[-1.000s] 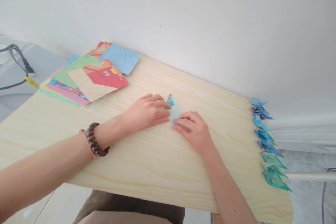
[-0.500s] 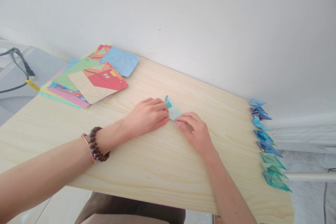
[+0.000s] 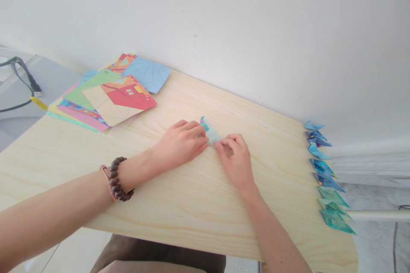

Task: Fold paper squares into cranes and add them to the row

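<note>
A small folded piece of pale green origami paper [image 3: 212, 135], with teal and purple patches at its far tip, lies between my two hands on the wooden table [image 3: 179, 196]. The fingers of my left hand [image 3: 187, 141] are curled and closed on its left side, covering part of it. My right hand [image 3: 235, 153] pinches the lower right corner between thumb and fingertips. A dark bead bracelet [image 3: 115, 179] and a copper-coloured band circle my left wrist.
Several folded blue and green paper figures [image 3: 320, 166] stand in a row along the table's right edge. Loose patterned origami sheets [image 3: 128, 98] are spread at the back left. Beyond them lies a black USB cable [image 3: 30, 81]. A white wall [image 3: 240, 30] borders the table's back.
My right hand has shifted slightly left and up, its thumb and fingers now pinching the paper's corner. My left hand has barely moved.
</note>
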`<state>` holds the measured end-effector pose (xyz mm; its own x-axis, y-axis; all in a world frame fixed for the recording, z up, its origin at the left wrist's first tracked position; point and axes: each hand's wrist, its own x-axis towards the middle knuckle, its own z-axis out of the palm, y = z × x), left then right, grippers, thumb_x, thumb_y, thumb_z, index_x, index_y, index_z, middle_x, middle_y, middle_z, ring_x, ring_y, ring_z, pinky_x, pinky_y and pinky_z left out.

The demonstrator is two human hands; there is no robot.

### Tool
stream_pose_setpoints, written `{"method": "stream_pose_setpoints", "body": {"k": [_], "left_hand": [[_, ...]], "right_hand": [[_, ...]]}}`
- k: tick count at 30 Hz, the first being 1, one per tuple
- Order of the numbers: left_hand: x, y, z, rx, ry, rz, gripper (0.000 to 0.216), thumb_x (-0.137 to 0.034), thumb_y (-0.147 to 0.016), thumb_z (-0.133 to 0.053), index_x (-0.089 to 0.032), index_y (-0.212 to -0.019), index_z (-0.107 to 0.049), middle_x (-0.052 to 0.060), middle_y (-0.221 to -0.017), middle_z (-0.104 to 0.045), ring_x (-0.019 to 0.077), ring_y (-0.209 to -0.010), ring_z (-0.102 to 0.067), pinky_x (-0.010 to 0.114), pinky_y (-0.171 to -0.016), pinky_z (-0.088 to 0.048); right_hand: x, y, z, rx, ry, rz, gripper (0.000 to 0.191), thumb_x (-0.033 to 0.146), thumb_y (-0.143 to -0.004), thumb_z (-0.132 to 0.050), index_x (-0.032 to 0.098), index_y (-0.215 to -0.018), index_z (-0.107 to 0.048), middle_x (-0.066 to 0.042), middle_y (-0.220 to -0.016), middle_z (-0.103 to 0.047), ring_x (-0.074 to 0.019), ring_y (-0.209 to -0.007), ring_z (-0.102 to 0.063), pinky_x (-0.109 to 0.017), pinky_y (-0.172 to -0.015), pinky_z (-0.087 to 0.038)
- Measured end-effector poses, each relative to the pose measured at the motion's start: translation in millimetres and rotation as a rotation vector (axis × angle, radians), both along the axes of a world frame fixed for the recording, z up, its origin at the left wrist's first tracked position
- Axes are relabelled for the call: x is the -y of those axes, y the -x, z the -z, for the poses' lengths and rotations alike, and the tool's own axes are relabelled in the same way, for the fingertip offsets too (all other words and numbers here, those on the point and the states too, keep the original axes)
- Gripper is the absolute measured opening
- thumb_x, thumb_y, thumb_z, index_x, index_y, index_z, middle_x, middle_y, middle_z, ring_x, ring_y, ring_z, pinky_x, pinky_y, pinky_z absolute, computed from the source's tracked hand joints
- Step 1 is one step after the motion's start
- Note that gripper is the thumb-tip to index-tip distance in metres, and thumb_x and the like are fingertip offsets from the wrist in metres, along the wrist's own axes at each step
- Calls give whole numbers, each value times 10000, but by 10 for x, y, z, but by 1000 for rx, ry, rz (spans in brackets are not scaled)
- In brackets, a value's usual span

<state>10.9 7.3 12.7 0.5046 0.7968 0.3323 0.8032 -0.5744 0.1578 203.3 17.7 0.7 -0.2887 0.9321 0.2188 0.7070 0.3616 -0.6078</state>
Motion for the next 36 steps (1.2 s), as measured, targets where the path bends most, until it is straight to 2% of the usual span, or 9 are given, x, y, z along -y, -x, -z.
{"method": "stream_pose_setpoints", "body": {"k": [10, 17, 23, 28, 36], "left_hand": [[21, -27, -13, 8, 11, -18, 221, -221, -889, -445, -163, -799, -639, 44, -895, -638, 156, -880, -569, 299, -789, -446], [32, -4, -14, -31, -27, 8, 171, -225, -885, -461, -186, -926, -623, 39, -882, -649, 165, -916, -578, 292, -782, -447], [47, 16, -30, -59, -48, -14, 236, -234, -898, -440, -218, -1103, -555, 27, -886, -648, 160, -850, -595, 277, -698, -454], [55, 18, -50, -73, 0, 6, 210, -216, -898, -440, -213, -1055, -579, 18, -831, -640, 169, -869, -590, 282, -729, -461], [82, 14, -32, -79, -57, 33, 190, -178, -856, -496, -205, -993, -624, 36, -939, -663, 197, -928, -592, 318, -756, -471]], "right_hand": [[-16, 20, 13, 49, -31, 90, 232, 402, -815, -541, 192, -726, -581, -44, -864, -497, -182, -845, -507, -348, -800, -419], [-20, 27, 6, 56, -19, 103, 218, 385, -813, -546, 191, -717, -579, -46, -871, -502, -184, -852, -511, -355, -816, -419], [-18, -60, -13, -39, 37, -15, 147, 320, -836, -526, 211, -830, -625, -55, -1010, -507, -158, -850, -527, -336, -815, -435], [-22, -32, 12, -18, 25, 31, 192, 328, -850, -496, 198, -780, -619, -64, -985, -520, -175, -863, -523, -342, -783, -437], [-28, 39, 14, 52, -27, 89, 189, 335, -828, -513, 190, -720, -568, -57, -925, -518, -182, -857, -516, -346, -783, -423]]}}
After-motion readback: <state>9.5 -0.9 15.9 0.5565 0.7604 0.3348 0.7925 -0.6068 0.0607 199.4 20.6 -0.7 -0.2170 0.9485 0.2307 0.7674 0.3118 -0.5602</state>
